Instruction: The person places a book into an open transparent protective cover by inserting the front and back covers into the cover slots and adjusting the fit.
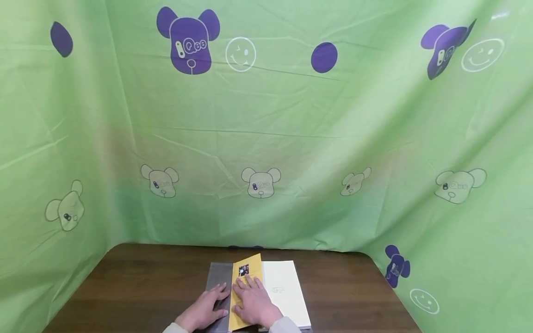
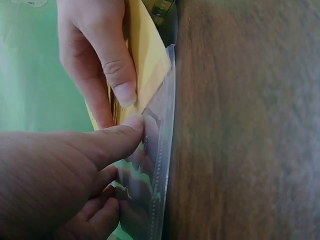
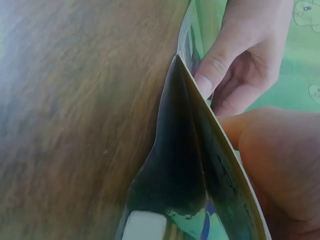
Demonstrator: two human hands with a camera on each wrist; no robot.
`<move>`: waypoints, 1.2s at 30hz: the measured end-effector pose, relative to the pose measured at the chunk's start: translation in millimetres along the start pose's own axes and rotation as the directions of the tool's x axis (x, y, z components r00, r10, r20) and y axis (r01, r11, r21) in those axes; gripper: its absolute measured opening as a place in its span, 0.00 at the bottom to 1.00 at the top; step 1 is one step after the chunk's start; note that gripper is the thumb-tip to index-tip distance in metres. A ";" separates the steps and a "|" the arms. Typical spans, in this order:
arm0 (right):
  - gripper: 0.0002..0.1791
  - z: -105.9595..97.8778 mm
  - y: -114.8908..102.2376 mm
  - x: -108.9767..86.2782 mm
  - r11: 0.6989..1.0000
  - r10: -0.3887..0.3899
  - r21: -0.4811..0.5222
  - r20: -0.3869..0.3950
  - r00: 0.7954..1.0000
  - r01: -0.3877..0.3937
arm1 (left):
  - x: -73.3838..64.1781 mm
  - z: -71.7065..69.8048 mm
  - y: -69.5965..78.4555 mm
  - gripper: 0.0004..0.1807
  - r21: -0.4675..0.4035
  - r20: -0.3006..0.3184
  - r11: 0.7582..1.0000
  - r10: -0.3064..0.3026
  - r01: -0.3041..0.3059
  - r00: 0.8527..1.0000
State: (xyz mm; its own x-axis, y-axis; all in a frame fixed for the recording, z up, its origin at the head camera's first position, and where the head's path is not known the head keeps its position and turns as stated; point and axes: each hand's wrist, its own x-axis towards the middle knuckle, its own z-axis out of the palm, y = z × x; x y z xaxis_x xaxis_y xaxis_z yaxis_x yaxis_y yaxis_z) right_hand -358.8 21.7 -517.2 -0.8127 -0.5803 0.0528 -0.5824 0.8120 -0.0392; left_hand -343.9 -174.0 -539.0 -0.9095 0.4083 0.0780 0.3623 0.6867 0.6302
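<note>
An open book with a whitish page (image 1: 285, 273) lies on the table. Left of that page stands a yellow cover flap (image 1: 251, 260) bearing a small photo, and beyond it a clear plastic sleeve (image 1: 220, 272). My right hand (image 1: 255, 301) presses on the yellow flap, fingers spread. On the plastic, my left hand (image 1: 205, 309) rests with fingers extended; its thumb meets the flap's lower corner in the left wrist view, close to the right thumb (image 2: 122, 87). From the right wrist view, the flap slants up from a dark, glossy surface (image 3: 172, 130), leaving a wedge-shaped gap.
The dark wooden table (image 1: 137, 286) extends to both sides of the book. Green cloth (image 1: 266, 115) printed with bear heads and smiley faces hangs behind the table and along both sides.
</note>
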 end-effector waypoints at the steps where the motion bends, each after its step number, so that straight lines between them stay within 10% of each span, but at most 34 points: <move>1: 0.32 0.1 -0.4 0.4 1.000 -0.003 0.002 -0.007 1.000 0.003 | 0.4 0.4 -0.5 0.28 0.001 0.000 1.000 0.004 -0.004 1.000; 13: 0.35 1.2 -0.3 -0.5 0.998 -0.052 0.027 -0.050 0.997 0.054 | 1.1 4.7 -1.2 0.29 0.015 -0.031 0.998 0.062 -0.062 0.998; 36: 0.40 -17.6 13.0 -3.4 0.985 -0.035 0.172 0.142 0.989 0.011 | -2.3 0.8 -1.4 0.31 -0.018 0.006 1.000 0.006 -0.006 1.000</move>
State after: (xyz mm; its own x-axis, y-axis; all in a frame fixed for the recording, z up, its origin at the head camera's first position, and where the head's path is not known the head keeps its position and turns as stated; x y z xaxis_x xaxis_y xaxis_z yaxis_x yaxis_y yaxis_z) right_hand -363.2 35.3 -500.3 -0.7862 -0.6117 -0.0880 -0.5857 0.7829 -0.2098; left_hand -342.1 -175.4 -540.6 -0.9061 0.4158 0.0775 0.3640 0.6733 0.6436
